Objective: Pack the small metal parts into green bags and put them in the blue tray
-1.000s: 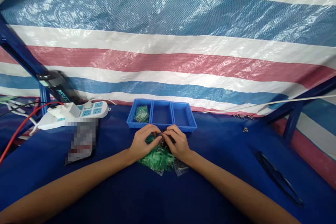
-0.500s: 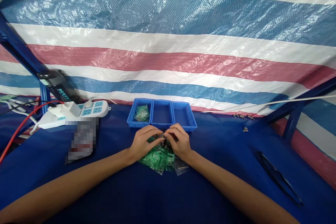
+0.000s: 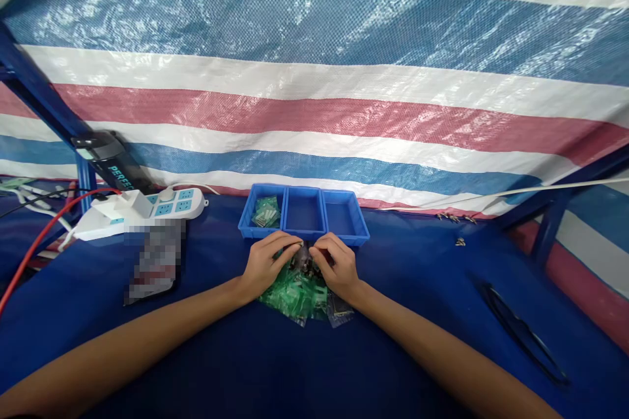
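My left hand point(image 3: 268, 265) and my right hand point(image 3: 339, 268) face each other in front of the blue bins, both with thumb and fingers pinched. Between their fingertips is a small clear plastic bag point(image 3: 302, 260) with dark little parts in it; its edges are partly covered by my fingers. Beneath my hands lies a pile of green plastic bags point(image 3: 292, 298); what they contain is hard to make out. A flat clear bag with a dark piece inside point(image 3: 340, 311) lies under the right hand's wrist side.
Three joined blue bins point(image 3: 303, 213) stand behind my hands, the left one holding green bags point(image 3: 266, 211). At left are a power strip point(image 3: 171, 206), a phone point(image 3: 154, 258) and a black bottle point(image 3: 115, 163). Glasses point(image 3: 523, 334) and small metal pieces point(image 3: 460, 242) lie at right.
My fingertips have moved slightly apart, and more of the clear bag shows between them. The bins and the green pile stay in place.
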Available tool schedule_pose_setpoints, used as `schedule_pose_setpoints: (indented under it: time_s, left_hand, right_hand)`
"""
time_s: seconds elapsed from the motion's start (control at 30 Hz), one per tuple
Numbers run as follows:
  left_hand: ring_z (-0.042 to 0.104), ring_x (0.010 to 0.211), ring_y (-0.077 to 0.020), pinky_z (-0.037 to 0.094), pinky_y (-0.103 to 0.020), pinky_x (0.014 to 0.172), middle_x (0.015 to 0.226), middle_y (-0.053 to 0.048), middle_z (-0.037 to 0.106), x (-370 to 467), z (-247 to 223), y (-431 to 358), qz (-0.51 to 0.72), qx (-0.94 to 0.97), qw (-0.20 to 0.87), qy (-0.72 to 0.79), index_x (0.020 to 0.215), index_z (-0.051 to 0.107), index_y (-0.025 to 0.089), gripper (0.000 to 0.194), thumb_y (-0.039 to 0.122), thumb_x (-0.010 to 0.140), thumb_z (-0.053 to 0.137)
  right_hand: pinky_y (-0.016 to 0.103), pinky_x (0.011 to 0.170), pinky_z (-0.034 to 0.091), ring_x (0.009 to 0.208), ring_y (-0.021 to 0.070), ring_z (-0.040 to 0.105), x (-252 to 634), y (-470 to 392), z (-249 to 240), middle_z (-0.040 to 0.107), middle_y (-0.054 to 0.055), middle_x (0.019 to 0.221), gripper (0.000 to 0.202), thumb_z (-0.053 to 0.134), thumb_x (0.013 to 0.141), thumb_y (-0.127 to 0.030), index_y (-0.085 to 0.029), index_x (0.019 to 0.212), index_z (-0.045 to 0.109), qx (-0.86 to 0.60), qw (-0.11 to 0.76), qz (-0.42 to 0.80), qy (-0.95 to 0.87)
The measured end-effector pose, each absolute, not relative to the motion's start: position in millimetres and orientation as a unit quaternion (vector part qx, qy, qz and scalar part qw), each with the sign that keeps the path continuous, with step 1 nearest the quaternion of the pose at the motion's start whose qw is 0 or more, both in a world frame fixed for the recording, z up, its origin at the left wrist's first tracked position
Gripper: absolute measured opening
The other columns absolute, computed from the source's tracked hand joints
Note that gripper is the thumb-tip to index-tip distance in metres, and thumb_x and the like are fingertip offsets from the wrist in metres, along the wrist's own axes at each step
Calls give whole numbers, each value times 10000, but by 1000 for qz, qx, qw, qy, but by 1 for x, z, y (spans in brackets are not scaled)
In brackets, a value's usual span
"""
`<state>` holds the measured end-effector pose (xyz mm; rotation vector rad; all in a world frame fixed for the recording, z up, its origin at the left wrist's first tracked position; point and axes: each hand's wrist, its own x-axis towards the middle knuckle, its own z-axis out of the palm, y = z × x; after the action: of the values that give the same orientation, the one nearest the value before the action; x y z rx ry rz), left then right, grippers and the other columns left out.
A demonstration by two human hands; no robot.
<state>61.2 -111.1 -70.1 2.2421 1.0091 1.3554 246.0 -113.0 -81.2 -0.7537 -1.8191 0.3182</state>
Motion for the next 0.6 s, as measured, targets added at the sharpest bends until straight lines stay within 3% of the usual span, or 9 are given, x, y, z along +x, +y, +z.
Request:
schedule_pose_setpoints:
  time_s: [0.17, 0.33, 0.6]
  left_hand:
    - [609, 762, -134, 493, -239, 714, 812, -41, 657, 62, -67, -112, 475, 789, 156, 357, 863, 655, 153, 173, 242, 908, 514]
    - [566, 662, -109, 458, -212, 626, 720, -28, 617, 62, -66, -113, 467, 795, 166, 349, 787, 646, 142, 204, 228, 910, 507]
    - [565, 645, -104, 456, -203, 608, 706, -22, 621, 62, -68, -113, 454, 809, 173, 330, 786, 655, 152, 213, 242, 911, 508]
  right_hand:
    - [255, 539, 414, 566, 116, 467, 246, -114, -82, 529, 10, 691, 45, 558, 878, -209, -174, 858, 577, -331, 534, 132, -767]
    - [250, 518, 424, 547, 113, 462, 246, -113, -86, 523, 1, 676, 123, 600, 860, -228, -182, 973, 584, -319, 534, 135, -771]
    - [252, 539, 460, 596, 120, 526, 245, -114, -86, 600, 51, 794, 153, 622, 851, -223, -172, 994, 607, -286, 528, 119, -791]
